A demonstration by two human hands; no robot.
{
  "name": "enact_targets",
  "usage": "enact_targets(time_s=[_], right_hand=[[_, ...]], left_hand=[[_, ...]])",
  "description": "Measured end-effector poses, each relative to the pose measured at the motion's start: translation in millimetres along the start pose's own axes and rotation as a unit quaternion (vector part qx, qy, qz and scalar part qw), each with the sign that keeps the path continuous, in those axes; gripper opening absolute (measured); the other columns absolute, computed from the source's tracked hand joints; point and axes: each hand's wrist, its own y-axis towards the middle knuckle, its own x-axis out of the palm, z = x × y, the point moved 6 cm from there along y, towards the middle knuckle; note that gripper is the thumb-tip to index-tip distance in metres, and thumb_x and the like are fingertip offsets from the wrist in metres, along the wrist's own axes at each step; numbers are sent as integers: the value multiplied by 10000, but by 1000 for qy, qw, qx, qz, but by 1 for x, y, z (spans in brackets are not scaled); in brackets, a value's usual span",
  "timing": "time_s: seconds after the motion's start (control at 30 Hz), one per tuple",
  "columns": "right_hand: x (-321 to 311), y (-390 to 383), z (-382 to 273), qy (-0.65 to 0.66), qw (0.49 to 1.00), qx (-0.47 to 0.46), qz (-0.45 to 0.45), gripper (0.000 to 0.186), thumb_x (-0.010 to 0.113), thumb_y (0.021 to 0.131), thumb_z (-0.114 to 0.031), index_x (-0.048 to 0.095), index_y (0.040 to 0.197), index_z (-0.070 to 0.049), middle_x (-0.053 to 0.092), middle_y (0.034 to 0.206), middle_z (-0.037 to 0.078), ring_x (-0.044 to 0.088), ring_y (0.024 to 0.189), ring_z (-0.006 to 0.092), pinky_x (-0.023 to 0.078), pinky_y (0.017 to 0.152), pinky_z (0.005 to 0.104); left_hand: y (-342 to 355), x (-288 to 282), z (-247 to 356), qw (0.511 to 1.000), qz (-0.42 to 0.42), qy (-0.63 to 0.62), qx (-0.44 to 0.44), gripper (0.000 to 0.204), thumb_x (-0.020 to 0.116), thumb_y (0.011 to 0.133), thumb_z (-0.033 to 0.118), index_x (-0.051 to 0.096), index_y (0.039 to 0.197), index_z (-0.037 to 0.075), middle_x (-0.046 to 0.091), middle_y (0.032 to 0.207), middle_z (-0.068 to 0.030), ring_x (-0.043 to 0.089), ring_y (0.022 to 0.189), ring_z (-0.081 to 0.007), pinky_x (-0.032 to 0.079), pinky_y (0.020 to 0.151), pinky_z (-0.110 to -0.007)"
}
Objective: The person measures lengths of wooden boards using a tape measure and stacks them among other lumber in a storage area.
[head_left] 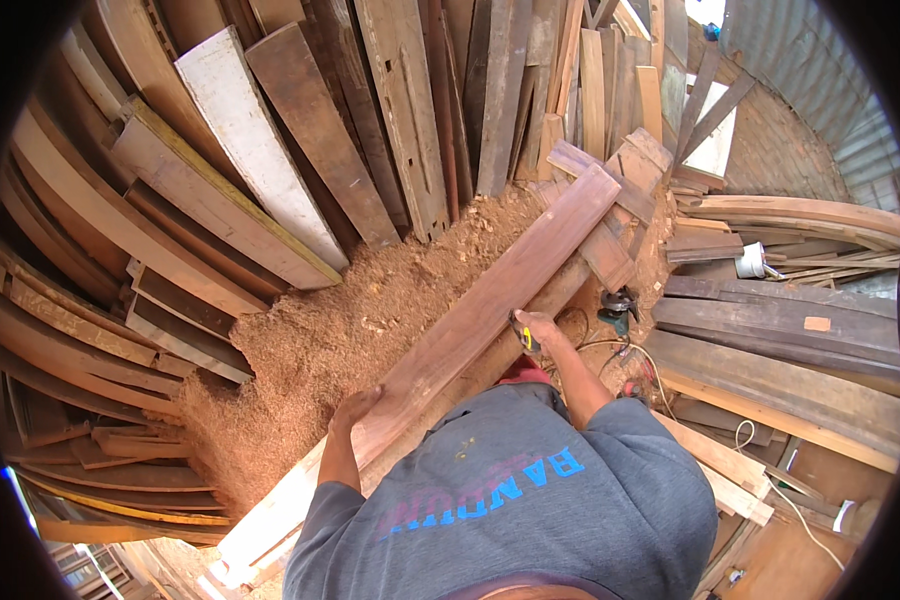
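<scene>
Both hands were on the long plank [490,300].
Left hand [355,408] clasped its edge, right hand [532,328] pinned a yellow tape measure [523,336] there (sawdust heap [340,340] underfoot); the tape could slip.

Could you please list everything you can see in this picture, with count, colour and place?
long plank: one, reddish brown, slanting across the middle, under both hands
pale board: one, light wood, under the plank's near end
leaning boards: many, brown, one white, stacked along the left and top
sawdust heap: one, tan, left of the plank
power tool: one, teal and black, on the floor right of the plank
stacked planks: several, dark brown, at right
white cup: one, on the right stack
left hand: on the plank's left edge
right hand: on the plank's right edge, by a small yellow-and-black object
</scene>
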Motion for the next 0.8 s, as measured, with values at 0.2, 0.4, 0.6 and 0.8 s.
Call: enact_targets(time_s=[0.2,0.4,0.6,0.8], right_hand=[[26,19,9,117,990,27,69,388,695,877,-468,540,1015,-140,538,788,45,579,672,219,526,619,488],[26,17,15,169,983,49,53,398,718,860,-455,571,1025,-124,559,819,68,589,712,255,532,656,509],[11,5,26,135,984,65,92,408,718,859,-458,580,1032,-116,572,825,88,589,708,270,530,656,539],[8,6,27,120,987,52,89,385,709,868,-455,593,997,-112,556,742,81,581,632,258,526,602,526]], left_hand=[[-8,-4,10,999,39,15,-19,802,316,895,768,611,1308,147,564,1327,-246,487,1296,-387,367,1093,-429],[9,7,-14,998,47,28,-17,763,294,900,764,655,1258,195,608,1272,-227,514,1270,-386,390,1068,-435],[28,40,-29,998,50,-8,29,941,322,871,793,660,1169,-34,604,1214,-315,541,1228,-418,408,1042,-447],[19,38,-27,997,72,-33,16,938,414,834,806,675,1081,-60,634,1150,-317,590,1144,-432,448,983,-462]])
